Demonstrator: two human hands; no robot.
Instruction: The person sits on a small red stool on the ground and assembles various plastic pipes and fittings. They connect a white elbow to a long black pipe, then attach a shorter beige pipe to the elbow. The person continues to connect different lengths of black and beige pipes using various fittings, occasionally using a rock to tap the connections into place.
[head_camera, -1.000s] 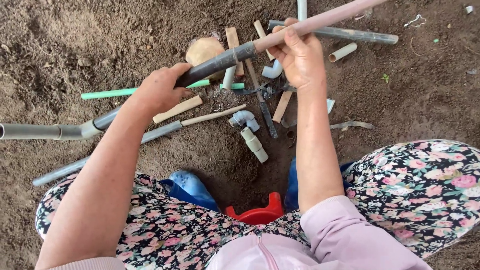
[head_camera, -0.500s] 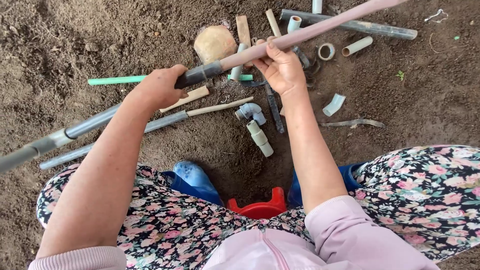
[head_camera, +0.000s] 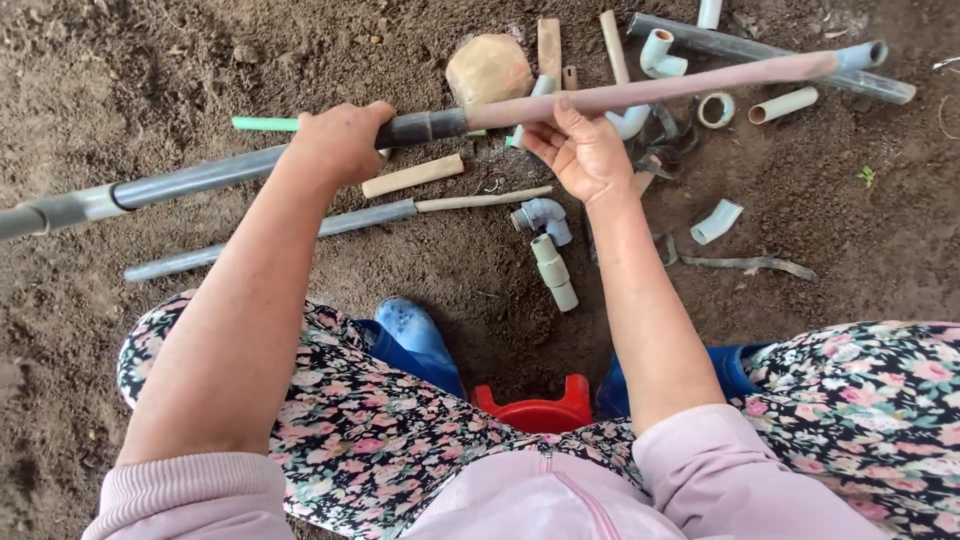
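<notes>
Left hand (head_camera: 340, 140) is clenched round the long pipe (head_camera: 640, 92) at its dark coupling; right hand (head_camera: 585, 150) cups it loosely from below. The pipe has swung flatter since a second ago, now level above the round stone (head_camera: 488, 68), so it looks lined up.

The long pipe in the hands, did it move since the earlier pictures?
Yes. The long grey and pinkish plastic pipe tipped from a steep slant to nearly level, its pink end dropping. The right hand loosened from a top grip to cradling it underneath. The left hand kept clasping the dark joint. The fittings on the soil stayed put.
</notes>
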